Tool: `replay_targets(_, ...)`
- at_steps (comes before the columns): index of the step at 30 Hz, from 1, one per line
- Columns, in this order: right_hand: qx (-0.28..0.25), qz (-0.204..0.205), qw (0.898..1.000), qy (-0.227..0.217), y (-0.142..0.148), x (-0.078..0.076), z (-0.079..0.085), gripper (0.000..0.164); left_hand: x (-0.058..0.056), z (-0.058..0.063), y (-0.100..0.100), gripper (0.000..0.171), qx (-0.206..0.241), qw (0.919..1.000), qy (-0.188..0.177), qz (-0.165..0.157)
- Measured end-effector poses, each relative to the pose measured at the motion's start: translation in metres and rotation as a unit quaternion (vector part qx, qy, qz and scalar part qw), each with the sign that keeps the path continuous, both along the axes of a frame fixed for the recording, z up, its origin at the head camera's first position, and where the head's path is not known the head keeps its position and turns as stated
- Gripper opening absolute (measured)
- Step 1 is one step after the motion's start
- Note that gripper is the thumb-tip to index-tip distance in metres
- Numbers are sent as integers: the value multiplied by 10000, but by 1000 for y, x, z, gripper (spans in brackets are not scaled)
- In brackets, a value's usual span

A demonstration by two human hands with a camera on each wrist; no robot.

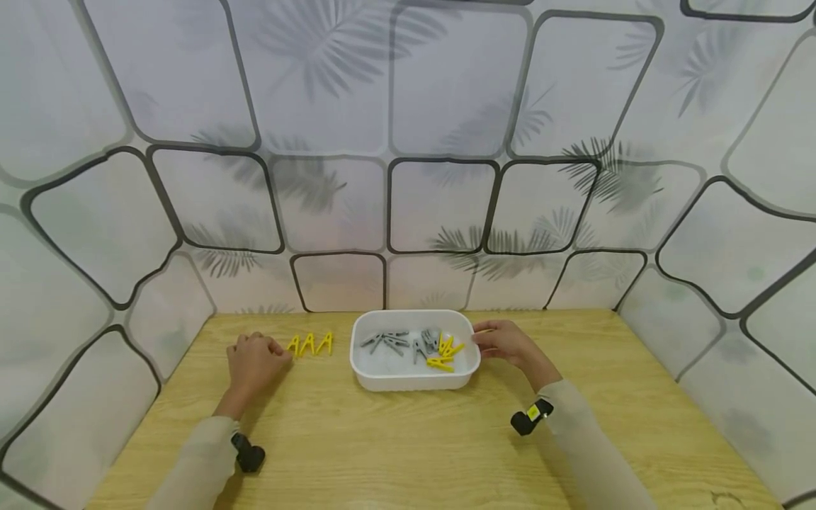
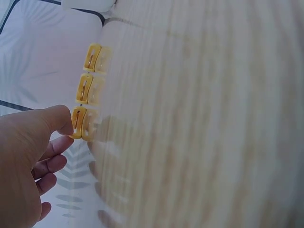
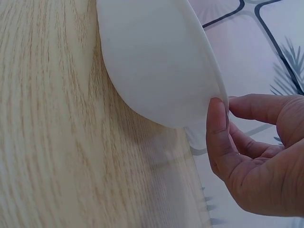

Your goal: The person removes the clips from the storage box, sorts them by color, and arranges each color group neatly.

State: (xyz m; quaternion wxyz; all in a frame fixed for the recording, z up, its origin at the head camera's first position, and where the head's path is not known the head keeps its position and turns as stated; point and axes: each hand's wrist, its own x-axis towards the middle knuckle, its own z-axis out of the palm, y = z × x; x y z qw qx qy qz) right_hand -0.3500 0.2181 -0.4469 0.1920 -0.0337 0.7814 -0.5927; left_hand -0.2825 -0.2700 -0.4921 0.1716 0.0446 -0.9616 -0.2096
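Note:
Three yellow clothespins stand in a row on the table, left of a white plastic basin (image 1: 411, 382). My left hand (image 1: 255, 365) pinches the leftmost yellow clothespin (image 2: 78, 122) at its edge between thumb and forefinger, the other fingers loosely bent. Beside it are the middle yellow clothespin (image 1: 308, 344) and the right yellow clothespin (image 1: 326, 343). At the basin's right end, my right hand (image 3: 266, 156) holds the rim between thumb and fingers. Inside the basin lie several grey clothespins (image 1: 387, 340) and, toward the right, several yellow clothespins (image 1: 441, 364).
The light wooden table (image 1: 382, 446) meets a patterned cloth wall (image 1: 440, 205) at the back, with more of that cloth on both sides. The basin stands near the table's back edge. Each wrist wears a small black camera (image 1: 248, 455).

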Motion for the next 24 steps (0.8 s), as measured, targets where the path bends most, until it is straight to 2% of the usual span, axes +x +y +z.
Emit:
replay_targets(15, 48, -122, 9999, -66, 0, -1, 2, 45, 0, 1, 0, 21, 48, 9998, -215, -37)
replay_targets(24, 25, 4, 9999, -107, 1, 0, 3, 47, 0, 5, 2, 22, 131, 9999, -1, -11)
